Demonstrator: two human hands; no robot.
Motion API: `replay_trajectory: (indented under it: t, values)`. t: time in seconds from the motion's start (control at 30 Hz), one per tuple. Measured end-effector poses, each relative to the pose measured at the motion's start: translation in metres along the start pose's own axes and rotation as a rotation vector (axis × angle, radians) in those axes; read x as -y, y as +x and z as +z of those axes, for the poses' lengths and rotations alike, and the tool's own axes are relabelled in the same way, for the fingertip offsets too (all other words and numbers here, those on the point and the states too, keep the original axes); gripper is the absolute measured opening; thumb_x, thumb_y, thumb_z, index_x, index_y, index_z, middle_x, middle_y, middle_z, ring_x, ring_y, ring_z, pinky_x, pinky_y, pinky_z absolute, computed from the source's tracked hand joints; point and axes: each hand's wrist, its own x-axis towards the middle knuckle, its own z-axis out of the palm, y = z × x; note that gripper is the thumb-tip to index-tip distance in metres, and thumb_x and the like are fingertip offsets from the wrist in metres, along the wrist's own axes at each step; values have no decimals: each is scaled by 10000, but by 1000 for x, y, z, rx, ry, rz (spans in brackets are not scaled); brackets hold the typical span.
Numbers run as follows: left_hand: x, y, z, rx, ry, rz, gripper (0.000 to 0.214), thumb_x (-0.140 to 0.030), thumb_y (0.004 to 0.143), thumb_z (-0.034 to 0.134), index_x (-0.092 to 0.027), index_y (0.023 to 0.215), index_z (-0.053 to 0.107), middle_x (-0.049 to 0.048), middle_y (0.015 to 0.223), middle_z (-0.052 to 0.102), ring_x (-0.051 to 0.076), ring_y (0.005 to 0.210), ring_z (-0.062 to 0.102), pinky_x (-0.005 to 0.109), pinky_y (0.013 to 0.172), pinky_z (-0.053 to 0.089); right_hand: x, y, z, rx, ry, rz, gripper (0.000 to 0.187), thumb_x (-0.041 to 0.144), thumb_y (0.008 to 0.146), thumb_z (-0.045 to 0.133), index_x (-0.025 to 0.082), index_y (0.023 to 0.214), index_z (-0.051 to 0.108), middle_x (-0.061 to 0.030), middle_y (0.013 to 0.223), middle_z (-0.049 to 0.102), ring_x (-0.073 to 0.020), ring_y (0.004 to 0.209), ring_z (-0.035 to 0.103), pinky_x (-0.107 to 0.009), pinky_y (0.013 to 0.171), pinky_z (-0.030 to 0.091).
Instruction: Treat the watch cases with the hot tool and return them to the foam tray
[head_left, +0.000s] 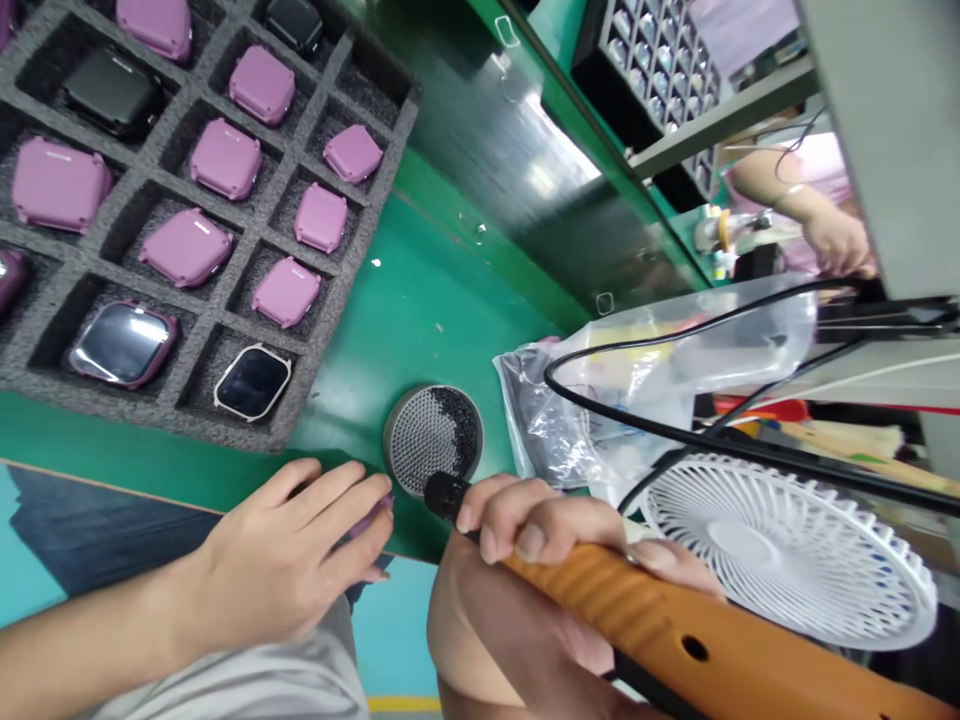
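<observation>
My right hand (555, 525) is wrapped round an orange electric screwdriver (652, 620). The black nose (446, 495) of the screwdriver is over the near edge of a round dish (416, 435); its very tip is hard to make out. Small dark pieces, which look like screws, are heaped on the dish's right side. To the left, at the bench edge, my left hand (307, 540) curls its fingers round a purple watch case (371, 515), mostly hidden beneath them. A grey foam tray (135, 408) holds purple watch cases (287, 291), black ones and a pale-framed watch (253, 383).
Clear plastic bags (585, 400) lie right of the dish, with a black cable (600, 405) looping over them. A white fan (787, 550) stands at the right. Beyond a dark glossy panel (517, 130) are another compartmented tray (660, 60) and another person's arm (795, 200).
</observation>
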Motion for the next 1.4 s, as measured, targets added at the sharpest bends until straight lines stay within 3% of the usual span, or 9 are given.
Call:
replay_trajectory:
  t: [0.1, 0.27, 0.37, 0.63, 0.8, 1.0, 1.1, 1.23, 1.4]
  values:
    - [1, -1, -2, 4, -32, 21, 348, -236, 1026, 493, -157, 1295, 700, 83, 1420, 668, 293, 1252, 590, 487, 983, 409, 1, 1, 6, -53, 20, 12, 737, 744, 993, 89, 244, 1085, 623, 11, 775, 560, -136, 618, 555, -351, 524, 460]
    - [-1, 0, 4, -72, 17, -24, 258, -348, 994, 688, -222, 1214, 739, 29, 1290, 730, 246, 1154, 630, 448, 951, 429, 4, -5, -3, -37, -55, -39, 346, 454, 1054, 345, 262, 1201, 592, 31, 810, 580, -140, 618, 572, -370, 526, 502]
    - [-2, 0, 6, -83, 7, -32, 278, -378, 980, 721, -230, 1215, 740, 22, 1283, 733, 241, 1161, 637, 445, 955, 436, 7, -13, -15, 10, -63, -74, 300, 319, 1065, 339, 308, 1241, 582, 42, 825, 587, -136, 585, 584, -362, 486, 523]
    - [-1, 1, 6, -69, -9, -41, 295, -368, 982, 712, -221, 1237, 732, 38, 1290, 729, 253, 1167, 634, 449, 950, 439, -4, -28, -13, 57, 43, -130, 296, 428, 1051, 371, 280, 1261, 517, 43, 811, 563, -126, 568, 583, -332, 464, 522]
    - [-2, 2, 6, -82, -18, -47, 289, -371, 979, 713, -218, 1224, 735, 40, 1278, 730, 254, 1157, 638, 446, 937, 445, -6, -29, -21, 90, 40, -65, 311, 439, 1062, 306, 312, 1252, 516, 45, 799, 548, -139, 571, 584, -358, 486, 542]
    - [-2, 4, 4, -75, -26, -57, 278, -359, 985, 700, -215, 1221, 733, 39, 1273, 731, 249, 1152, 641, 445, 939, 445, 1, -20, -26, 333, 23, 66, 237, 478, 966, 556, 347, 1158, 605, 51, 701, 524, -171, 542, 558, -384, 483, 540]
    - [-3, 4, 5, -70, -27, -63, 265, -359, 987, 694, -219, 1208, 736, 40, 1267, 732, 251, 1152, 639, 441, 939, 444, 4, -18, -29, 340, -36, 149, 288, 568, 979, 505, 311, 1013, 631, 42, 641, 503, -194, 562, 575, -405, 512, 538]
    - [-3, 4, 6, -83, -26, -68, 253, -338, 979, 692, -220, 1198, 737, 51, 1270, 733, 262, 1155, 641, 444, 936, 448, 5, -23, -49, 498, -74, 238, 332, 554, 1008, 434, 315, 933, 653, 45, 606, 515, -200, 567, 585, -476, 616, 593]
    - [-3, 5, 5, -96, -19, -78, 242, -336, 966, 707, -220, 1177, 738, 48, 1242, 739, 258, 1137, 643, 439, 925, 451, 6, -27, -45, 396, -81, 250, 333, 559, 1009, 422, 331, 978, 663, 34, 627, 535, -222, 622, 618, -490, 618, 583]
